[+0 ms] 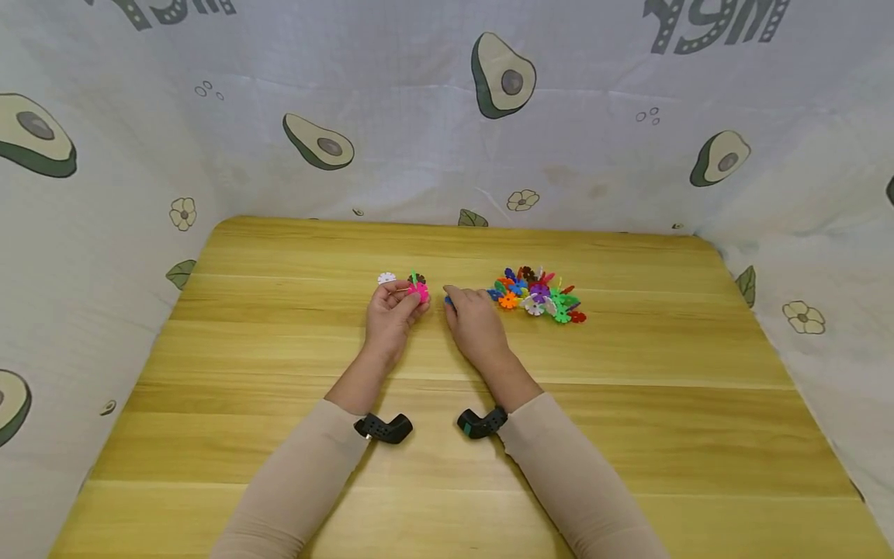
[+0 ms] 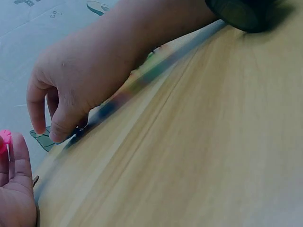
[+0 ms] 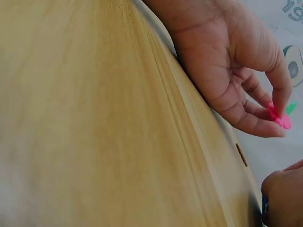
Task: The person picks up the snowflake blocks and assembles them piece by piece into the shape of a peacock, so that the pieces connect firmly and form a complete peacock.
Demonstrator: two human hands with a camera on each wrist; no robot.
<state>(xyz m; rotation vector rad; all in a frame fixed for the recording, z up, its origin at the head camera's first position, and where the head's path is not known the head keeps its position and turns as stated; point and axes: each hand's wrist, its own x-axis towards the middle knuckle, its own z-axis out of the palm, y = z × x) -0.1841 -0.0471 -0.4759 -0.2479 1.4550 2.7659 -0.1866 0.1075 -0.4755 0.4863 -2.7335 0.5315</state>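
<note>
My left hand (image 1: 387, 320) pinches a pink flower-shaped plastic disc (image 1: 418, 292) between thumb and fingers, raised above the table in the right wrist view. A green disc (image 3: 290, 108) stands edge-on against the pink one. Just beyond the fingertips show a dark brown disc (image 1: 421, 278) and a white disc (image 1: 386, 277). To the right, my right hand (image 1: 479, 324) bends down at the tabletop, thumb and fingers on a blue disc (image 1: 449, 300) that they mostly hide. In the left wrist view, only a dark edge of that disc shows under the fingertips.
A pile of multicoloured flower-shaped discs (image 1: 534, 295) lies just right of my right hand. The wooden table (image 1: 628, 435) reaches back to a hanging cloth (image 1: 412, 116) printed with avocados. Each wrist wears a black band (image 1: 387, 428).
</note>
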